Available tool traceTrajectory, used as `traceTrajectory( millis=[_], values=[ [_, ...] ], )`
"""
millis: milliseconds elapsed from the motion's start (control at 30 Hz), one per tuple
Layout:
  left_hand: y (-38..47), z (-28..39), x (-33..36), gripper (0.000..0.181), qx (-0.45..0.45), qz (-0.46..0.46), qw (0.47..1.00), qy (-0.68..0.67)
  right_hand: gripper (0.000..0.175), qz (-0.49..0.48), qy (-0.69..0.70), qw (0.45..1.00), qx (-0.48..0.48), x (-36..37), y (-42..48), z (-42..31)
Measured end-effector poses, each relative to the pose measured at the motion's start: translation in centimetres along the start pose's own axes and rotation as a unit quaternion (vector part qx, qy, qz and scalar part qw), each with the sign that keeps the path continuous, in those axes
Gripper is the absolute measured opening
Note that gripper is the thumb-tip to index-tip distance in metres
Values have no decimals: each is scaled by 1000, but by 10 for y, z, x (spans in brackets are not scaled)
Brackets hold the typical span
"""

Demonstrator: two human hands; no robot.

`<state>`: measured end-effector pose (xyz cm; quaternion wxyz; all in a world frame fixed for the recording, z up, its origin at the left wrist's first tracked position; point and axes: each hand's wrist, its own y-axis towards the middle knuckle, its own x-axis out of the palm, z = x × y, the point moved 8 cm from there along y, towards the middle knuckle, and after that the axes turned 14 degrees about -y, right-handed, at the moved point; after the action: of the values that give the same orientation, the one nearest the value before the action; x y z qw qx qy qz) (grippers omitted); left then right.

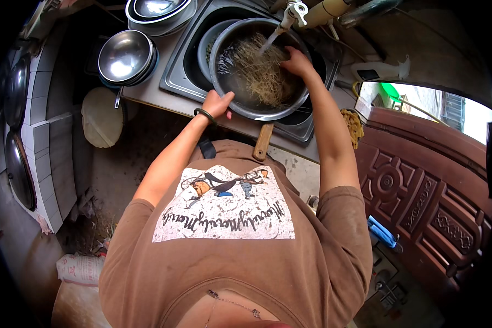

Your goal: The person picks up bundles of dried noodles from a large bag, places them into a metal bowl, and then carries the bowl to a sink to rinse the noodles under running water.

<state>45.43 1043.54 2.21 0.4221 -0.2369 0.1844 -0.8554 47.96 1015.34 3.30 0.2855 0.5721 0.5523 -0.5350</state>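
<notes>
A large stainless steel basin [240,104] rests over the sink [176,80], tilted slightly. In its water lies a tangled heap of dried, stringy plant matter [262,78], like roots or stems. Water runs onto the heap from a white tap [292,15]. My left hand [217,104] grips the near left rim, thumb on top, with a dark bangle at the wrist. My right hand [297,61] reaches over the right side of the basin and touches the edge of the heap; its fingertips are partly hidden. Behind the basin's left side sits another metal bowl [207,47] in the sink.
Stacked steel bowls [125,57] and more nested bowls [158,18] stand left on the counter. A wooden handle [263,141] juts past the counter's front edge. Yellow-brown material [351,127] is at the right. A carved brown door [418,192] stands beyond it. A tiled stove [41,139] is left.
</notes>
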Motion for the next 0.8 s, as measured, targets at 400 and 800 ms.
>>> traceTrajectory(
  millis=[400, 800],
  values=[
    [3, -5, -3, 32, 11, 5, 1000, -18, 82, -35, -8, 997, 72, 29, -33, -59],
    [4, -10, -6, 24, 2, 1, 1000, -18, 62, -172, 383, 905, 70, -7, -36, -44]
  ],
)
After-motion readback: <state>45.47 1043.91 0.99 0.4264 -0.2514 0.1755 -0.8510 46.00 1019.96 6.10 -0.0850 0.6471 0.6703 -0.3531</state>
